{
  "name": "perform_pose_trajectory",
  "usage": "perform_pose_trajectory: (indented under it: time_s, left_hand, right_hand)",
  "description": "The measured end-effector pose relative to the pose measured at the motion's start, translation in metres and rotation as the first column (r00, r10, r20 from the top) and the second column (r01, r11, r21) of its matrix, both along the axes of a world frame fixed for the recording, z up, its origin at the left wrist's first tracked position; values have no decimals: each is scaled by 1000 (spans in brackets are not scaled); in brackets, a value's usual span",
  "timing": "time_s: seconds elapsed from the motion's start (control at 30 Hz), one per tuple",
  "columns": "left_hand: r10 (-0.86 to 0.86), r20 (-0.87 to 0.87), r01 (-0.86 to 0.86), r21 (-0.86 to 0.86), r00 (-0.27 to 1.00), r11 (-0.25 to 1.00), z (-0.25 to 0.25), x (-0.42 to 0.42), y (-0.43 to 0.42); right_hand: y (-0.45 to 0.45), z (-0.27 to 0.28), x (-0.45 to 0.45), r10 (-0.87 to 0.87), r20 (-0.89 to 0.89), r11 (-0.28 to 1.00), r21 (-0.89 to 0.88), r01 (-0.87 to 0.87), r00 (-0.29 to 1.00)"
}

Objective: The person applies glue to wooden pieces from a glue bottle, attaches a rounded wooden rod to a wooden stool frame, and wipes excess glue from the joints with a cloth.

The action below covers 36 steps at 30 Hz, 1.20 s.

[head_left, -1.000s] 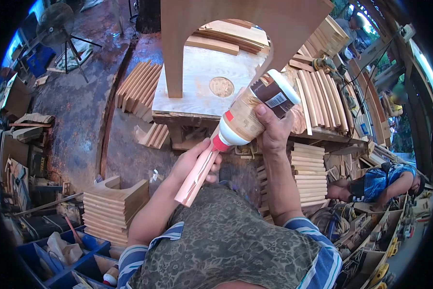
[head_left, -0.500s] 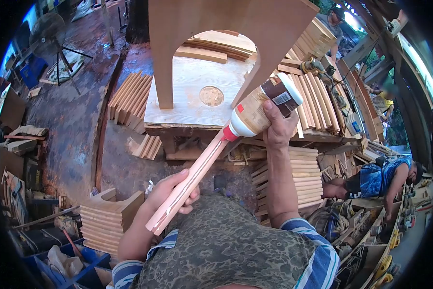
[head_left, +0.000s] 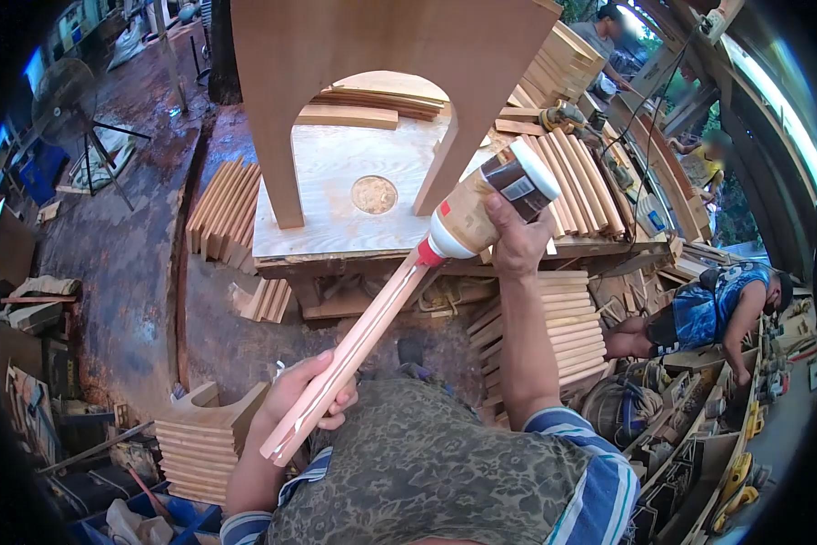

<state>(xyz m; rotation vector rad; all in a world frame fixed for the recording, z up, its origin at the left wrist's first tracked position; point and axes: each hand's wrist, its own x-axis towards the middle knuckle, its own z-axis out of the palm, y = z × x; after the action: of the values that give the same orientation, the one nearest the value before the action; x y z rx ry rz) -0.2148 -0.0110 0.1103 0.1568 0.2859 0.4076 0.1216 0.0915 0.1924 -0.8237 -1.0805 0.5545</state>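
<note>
My left hand (head_left: 310, 392) is closed around the lower part of a long wooden strip (head_left: 352, 350), which slants up to the right. White glue lines run along the groove in its upper face. In my right hand (head_left: 520, 234) is a glue bottle (head_left: 470, 214), tilted with its red cap (head_left: 429, 252) down at the strip's upper end. Behind them, an arched wooden panel (head_left: 277, 82) stands on a pale board (head_left: 322, 218) that has a round recess.
Stacked wood slats (head_left: 563, 313) lie under the bench at right; more slats (head_left: 222, 209) stand at left. Curved wood pieces (head_left: 199, 445) are piled beside my left arm. A fan (head_left: 68, 95) stands far left. One person (head_left: 708, 304) bends at right; others are behind the bench.
The whole view has shifted, with the bench and panel now lower and further left. The bottle and strip stay in my hands, cap still at the strip's upper end.
</note>
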Motion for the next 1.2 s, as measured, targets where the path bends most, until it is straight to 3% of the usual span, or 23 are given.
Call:
perform_pose_trajectory:
  time_s: [0.07, 0.43, 0.57, 0.8, 0.9, 0.97, 1.07, 1.1, 1.17, 1.2]
  left_hand:
    - [-5, -24, 6, 18, 1000, 1000, 1, 2, 1]
    - [-47, -72, 54, 105, 996, 993, 9, 4, 4]
    - [-62, -32, 65, 98, 998, 993, 6, 5, 5]
    - [-68, -57, 71, 52, 996, 996, 11, 12, 8]
    - [-86, -39, 92, 161, 995, 983, 17, 9, 10]
    - [-61, -94, 78, 184, 994, 980, 20, 9, 12]
    - [12, -136, 19, 225, 991, 974, 14, 10, 15]
    - [50, -124, -19, 239, 991, 971, 8, 10, 16]
    - [37, -90, -13, 251, 995, 968, -10, 3, 12]
    - [122, -95, -101, 202, 988, 974, -16, 2, 8]
  right_hand:
    - [-2, 0, 2, -39, 99, 999, 23, 37, 994]
    - [-6, 21, 36, -108, 18, 990, 88, 106, 994]
    - [-10, 14, 57, -139, 117, 990, 38, 136, 983]
    - [-14, 24, 70, -208, 52, 976, 82, 203, 977]
    - [-13, 16, 91, -260, 176, 963, 114, 243, 949]
    - [-4, 7, 112, -320, -14, 940, 124, 319, 947]
    - [12, 1, 143, -138, -458, 965, 136, 222, 878]
    - [19, -6, 158, -57, -591, 980, 119, 158, 804]
    - [25, -8, 166, -197, -779, 980, -141, 140, 596]
    - [32, -21, 178, -202, -855, 979, -182, 89, 478]
